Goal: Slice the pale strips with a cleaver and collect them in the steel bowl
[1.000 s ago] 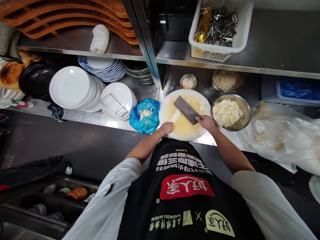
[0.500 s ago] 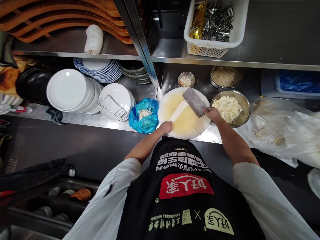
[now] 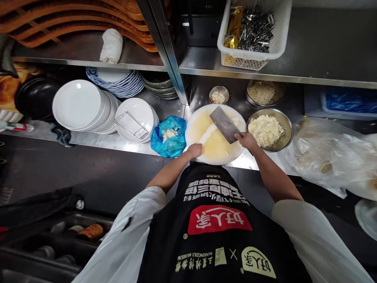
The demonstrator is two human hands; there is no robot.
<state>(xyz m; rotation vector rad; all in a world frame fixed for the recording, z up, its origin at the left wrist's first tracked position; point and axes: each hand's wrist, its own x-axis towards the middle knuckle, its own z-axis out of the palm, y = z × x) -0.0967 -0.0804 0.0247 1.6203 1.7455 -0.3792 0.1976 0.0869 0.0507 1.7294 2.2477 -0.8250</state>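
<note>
Cleaver (image 3: 226,125): dull grey, rectangular blade; gripped by right hand (image 3: 246,140). Strip (image 3: 207,133): whitish, elongated; near end clamped in left hand (image 3: 194,150). Board (image 3: 216,152): round, white, yellowed.

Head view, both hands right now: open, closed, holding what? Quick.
Left hand: closed on the near end of a long off-white food strip.
Right hand: closed, holding a grey rectangular metal cleaver.
</note>
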